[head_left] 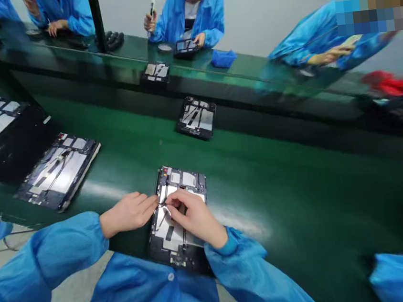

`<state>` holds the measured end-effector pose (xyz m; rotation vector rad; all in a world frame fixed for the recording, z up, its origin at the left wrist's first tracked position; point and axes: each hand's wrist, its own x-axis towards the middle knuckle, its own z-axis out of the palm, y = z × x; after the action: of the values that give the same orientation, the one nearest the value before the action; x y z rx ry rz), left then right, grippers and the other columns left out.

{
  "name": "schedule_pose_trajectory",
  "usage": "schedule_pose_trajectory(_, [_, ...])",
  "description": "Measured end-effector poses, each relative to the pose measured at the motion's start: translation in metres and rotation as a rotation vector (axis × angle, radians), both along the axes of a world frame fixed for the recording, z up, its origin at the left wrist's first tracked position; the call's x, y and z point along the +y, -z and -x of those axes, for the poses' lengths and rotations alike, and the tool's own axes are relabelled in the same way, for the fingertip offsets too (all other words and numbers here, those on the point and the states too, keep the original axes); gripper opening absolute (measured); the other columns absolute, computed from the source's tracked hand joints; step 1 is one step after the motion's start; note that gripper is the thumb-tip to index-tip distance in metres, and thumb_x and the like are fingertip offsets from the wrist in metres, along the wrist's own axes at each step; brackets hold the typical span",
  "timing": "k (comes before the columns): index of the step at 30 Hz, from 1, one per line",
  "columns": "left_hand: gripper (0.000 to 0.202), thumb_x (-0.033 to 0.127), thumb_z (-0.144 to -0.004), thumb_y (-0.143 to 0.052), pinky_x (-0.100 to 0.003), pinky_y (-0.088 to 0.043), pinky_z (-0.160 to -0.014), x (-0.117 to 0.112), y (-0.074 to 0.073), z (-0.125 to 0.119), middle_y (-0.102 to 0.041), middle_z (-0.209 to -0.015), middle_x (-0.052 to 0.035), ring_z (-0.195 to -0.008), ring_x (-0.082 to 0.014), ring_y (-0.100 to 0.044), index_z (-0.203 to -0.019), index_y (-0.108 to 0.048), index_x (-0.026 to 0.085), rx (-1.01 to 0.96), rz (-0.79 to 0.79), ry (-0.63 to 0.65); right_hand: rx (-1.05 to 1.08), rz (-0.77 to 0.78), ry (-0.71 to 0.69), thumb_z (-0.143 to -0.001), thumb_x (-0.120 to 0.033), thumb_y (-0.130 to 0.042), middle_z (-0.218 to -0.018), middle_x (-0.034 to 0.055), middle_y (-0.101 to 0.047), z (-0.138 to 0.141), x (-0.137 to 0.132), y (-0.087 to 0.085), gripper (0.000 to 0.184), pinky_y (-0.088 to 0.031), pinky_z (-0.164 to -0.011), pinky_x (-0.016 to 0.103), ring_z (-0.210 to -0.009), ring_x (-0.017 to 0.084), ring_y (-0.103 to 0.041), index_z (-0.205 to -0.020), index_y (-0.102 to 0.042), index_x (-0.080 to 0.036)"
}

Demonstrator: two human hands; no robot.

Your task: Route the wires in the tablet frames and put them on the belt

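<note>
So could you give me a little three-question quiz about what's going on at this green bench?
1. True or false: both the left hand and right hand rest over the opened tablet.
2. Where does another opened tablet lie relative to it: A) left, B) on top?
3. Fill in: the worker opposite, behind the far tablet, holds a ___ upright.

Key: 1 true. 2 A. 3 screwdriver-like tool.
</note>
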<state>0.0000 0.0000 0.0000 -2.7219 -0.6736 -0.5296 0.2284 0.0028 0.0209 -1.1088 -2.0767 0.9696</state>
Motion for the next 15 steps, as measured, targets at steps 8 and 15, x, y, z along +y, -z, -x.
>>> schedule_pose_trajectory(8, [0.015,0.010,-0.091,-0.052,-0.031,-0.049,-0.059,0.005,0.001,0.004,-0.072,-0.105,-0.0127,-0.074,-0.0161,-0.063,-0.097,-0.066,0.009,0.015,-0.053,0.060,-0.014,0.001,-0.017,-0.082,-0.007,-0.057,-0.084,0.0017,-0.062,0.009,-0.007,0.006,0.017,-0.047,-0.073,0.027,-0.079,0.016,-0.059,-0.092,-0.060,-0.020])
schedule_pose_trajectory(15, [0.011,0.010,-0.089,-0.055,-0.030,-0.048,-0.058,0.008,0.003,0.006,-0.072,-0.099,-0.0099,-0.074,-0.0162,-0.063,-0.087,-0.065,0.012,-0.012,-0.086,0.099,-0.138,-0.006,0.086,-0.078,-0.010,-0.064,-0.084,0.0010,-0.063,0.022,-0.013,0.013,0.015,-0.047,-0.073,0.028,-0.079,0.016,-0.060,-0.089,-0.061,-0.021])
